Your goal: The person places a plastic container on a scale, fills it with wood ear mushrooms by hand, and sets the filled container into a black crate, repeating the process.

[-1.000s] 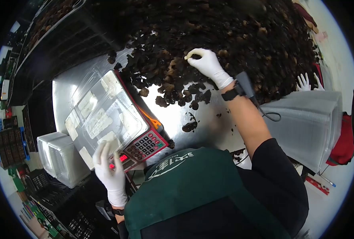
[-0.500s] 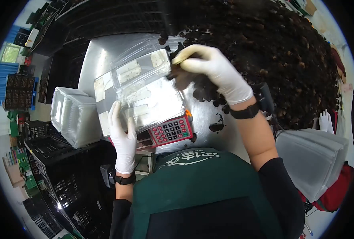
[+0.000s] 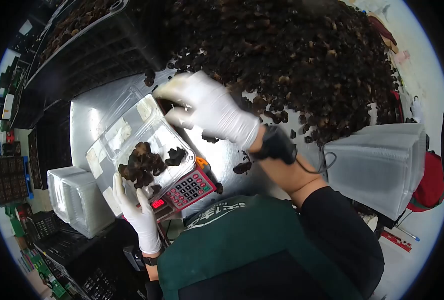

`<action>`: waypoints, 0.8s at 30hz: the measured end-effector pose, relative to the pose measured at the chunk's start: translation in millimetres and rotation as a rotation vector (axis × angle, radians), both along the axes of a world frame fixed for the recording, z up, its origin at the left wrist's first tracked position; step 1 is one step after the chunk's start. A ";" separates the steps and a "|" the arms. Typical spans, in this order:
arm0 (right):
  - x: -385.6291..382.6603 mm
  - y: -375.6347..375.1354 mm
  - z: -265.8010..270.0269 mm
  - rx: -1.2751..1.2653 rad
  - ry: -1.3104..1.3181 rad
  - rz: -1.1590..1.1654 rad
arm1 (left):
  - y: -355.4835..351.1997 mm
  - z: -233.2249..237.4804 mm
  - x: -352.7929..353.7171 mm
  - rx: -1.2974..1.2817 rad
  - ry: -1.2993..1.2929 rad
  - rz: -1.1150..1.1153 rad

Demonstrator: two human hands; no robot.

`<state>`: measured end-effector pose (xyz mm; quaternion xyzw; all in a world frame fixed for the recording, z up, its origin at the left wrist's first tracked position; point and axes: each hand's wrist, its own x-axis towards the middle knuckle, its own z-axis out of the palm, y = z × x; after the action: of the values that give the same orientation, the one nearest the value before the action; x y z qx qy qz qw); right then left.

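Note:
Dark brown wood ear mushrooms (image 3: 143,165) lie in a clear plastic container (image 3: 174,136), which sits tilted on a red-edged scale with a keypad (image 3: 188,190). My left hand (image 3: 138,215), in a white glove, rests at the container's near left edge, thumb and fingers apart. Above the container's far right side is my gloved right hand (image 3: 204,107), smeared by motion. Its fingers curl around something dark, seemingly more mushrooms. A red lit display (image 3: 157,204) shows beside my left thumb.
A large heap of mushrooms (image 3: 292,60) covers the far side of the metal table (image 3: 84,120). Stacked clear containers stand at left (image 3: 79,200) and right (image 3: 377,167). A black crate (image 3: 102,55) borders the far left, and an orange item (image 3: 202,164) lies beside the scale.
Mushrooms now lie in the container, which held none before. My right hand has moved left, over the container's far side. The view has shifted, and the scale's red display now shows.

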<state>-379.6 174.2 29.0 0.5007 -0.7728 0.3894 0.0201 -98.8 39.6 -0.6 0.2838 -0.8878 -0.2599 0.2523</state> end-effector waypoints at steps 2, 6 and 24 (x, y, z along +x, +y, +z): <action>-65.6 28.4 -42.4 0.153 0.091 -0.297 | -0.3 -0.7 0.9 -0.003 -0.005 -0.004; -122.9 73.9 -103.6 0.403 0.194 -0.759 | 1.4 0.8 -0.5 0.042 -0.011 -0.001; -166.7 73.7 -149.7 0.039 0.018 -0.550 | 4.9 10.0 -10.2 -0.009 -0.070 -0.029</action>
<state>-546.3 247.9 -120.7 0.2760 -0.8869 0.3497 0.1223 -109.0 44.5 9.4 0.2788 -0.9013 -0.2493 0.2187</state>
